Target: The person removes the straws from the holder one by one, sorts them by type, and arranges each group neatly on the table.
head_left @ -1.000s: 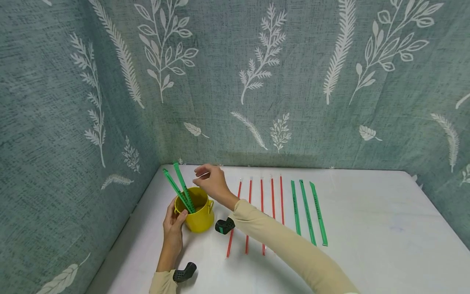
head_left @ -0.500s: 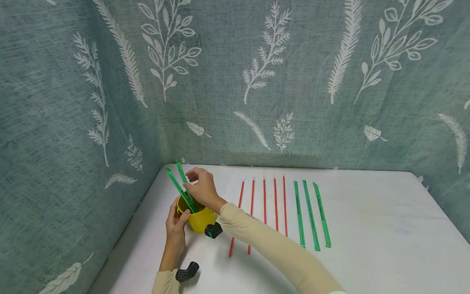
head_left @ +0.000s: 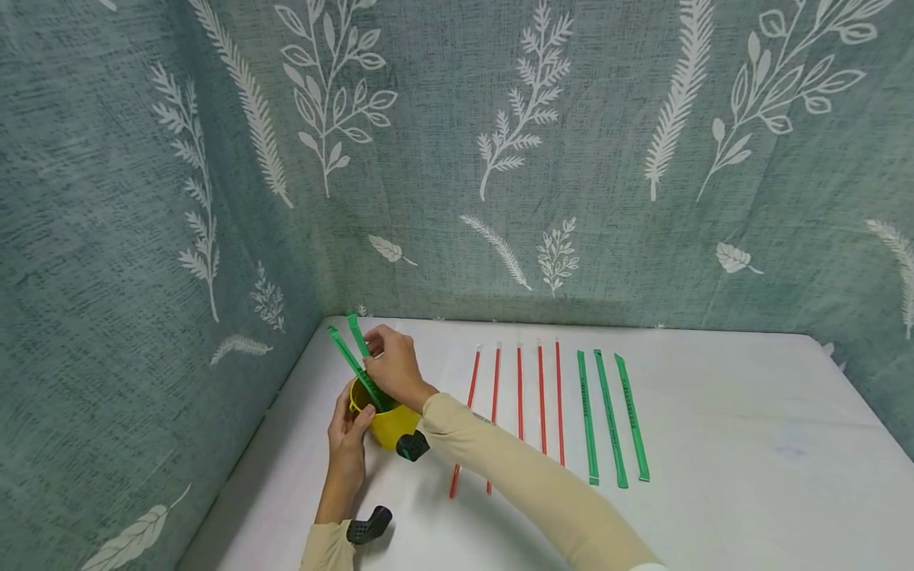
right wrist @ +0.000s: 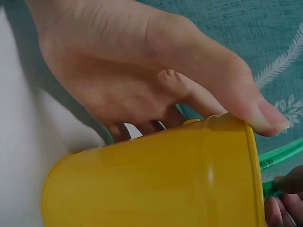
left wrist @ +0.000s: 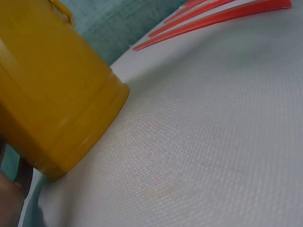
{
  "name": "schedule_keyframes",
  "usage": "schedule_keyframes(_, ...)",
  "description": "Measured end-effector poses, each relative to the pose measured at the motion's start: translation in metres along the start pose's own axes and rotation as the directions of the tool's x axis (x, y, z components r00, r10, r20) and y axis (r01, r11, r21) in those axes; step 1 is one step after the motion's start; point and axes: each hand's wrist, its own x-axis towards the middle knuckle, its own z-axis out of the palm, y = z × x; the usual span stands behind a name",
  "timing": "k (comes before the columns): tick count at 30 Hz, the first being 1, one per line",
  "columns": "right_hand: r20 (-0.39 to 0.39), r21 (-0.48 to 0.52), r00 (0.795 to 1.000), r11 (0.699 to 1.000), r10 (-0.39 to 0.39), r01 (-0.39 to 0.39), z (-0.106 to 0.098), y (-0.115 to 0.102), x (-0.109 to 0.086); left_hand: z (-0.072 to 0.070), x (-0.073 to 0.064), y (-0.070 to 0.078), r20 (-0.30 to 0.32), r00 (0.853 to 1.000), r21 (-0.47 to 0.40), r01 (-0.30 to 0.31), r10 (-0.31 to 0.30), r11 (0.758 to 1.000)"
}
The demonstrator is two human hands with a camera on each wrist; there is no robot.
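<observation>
A small yellow bucket [head_left: 394, 428] with side handles stands on the white table at the left. My left hand [head_left: 347, 441] grips it from the left; in the right wrist view its thumb [right wrist: 270, 118] lies at the rim. Two long green paper-wrapped straws lean out of the bucket. Over the opening, my right hand [head_left: 397, 366] pinches one green straw [head_left: 359, 331], its printed wrapper [right wrist: 271, 189] showing just beyond the rim. The other green straw [head_left: 346, 349] leans farther left. The lower ends of both are hidden inside the bucket.
Right of the bucket lie several red straws [head_left: 541, 388] in a row, partly behind my right sleeve [head_left: 514, 468]. Three green wrapped straws [head_left: 610, 416] lie beyond them. A patterned fabric backdrop [head_left: 443, 238] borders the table at the back and left.
My right hand has come left and down from beside the bucket to the standing straws and now pinches one. The left hand keeps its grip on the bucket.
</observation>
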Motion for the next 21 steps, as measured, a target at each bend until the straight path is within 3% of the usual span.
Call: schedule_keyframes(21,-0.123,0.136,0.991,0.989,-0.043,0.06,-0.031,-0.013,-0.005,-0.002,0.002,-0.005,-0.009,1.0,0.009,0.011,-0.011,1.0)
